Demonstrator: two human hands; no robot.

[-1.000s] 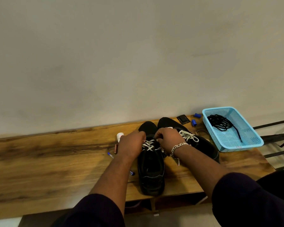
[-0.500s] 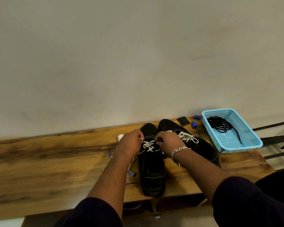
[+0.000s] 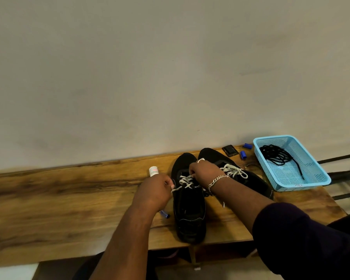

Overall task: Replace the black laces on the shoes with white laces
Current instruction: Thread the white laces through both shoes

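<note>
Two black shoes stand side by side on the wooden bench (image 3: pixel 69 199). The left shoe (image 3: pixel 189 215) carries a partly threaded white lace (image 3: pixel 185 181). My left hand (image 3: pixel 155 190) pinches one end of that lace, drawn out past the shoe's left side. My right hand (image 3: pixel 205 172), with a chain bracelet at the wrist, holds the lace over the eyelets. The right shoe (image 3: pixel 251 178) has a white lace (image 3: pixel 233 170) tied in a bow. The black laces (image 3: pixel 277 156) lie in a blue basket (image 3: pixel 303 178).
A small white bottle (image 3: pixel 153 171) stands just behind my left hand, and a blue pen (image 3: pixel 164 214) lies beside the left shoe. A black case (image 3: pixel 230 150) and two blue caps (image 3: pixel 243 154) sit near the wall. Dark metal bars (image 3: pixel 343 174) lie right of the bench.
My left hand has moved left and towards me, away from the shoe, drawing the white lace end out with it. My right hand stays over the eyelets.
</note>
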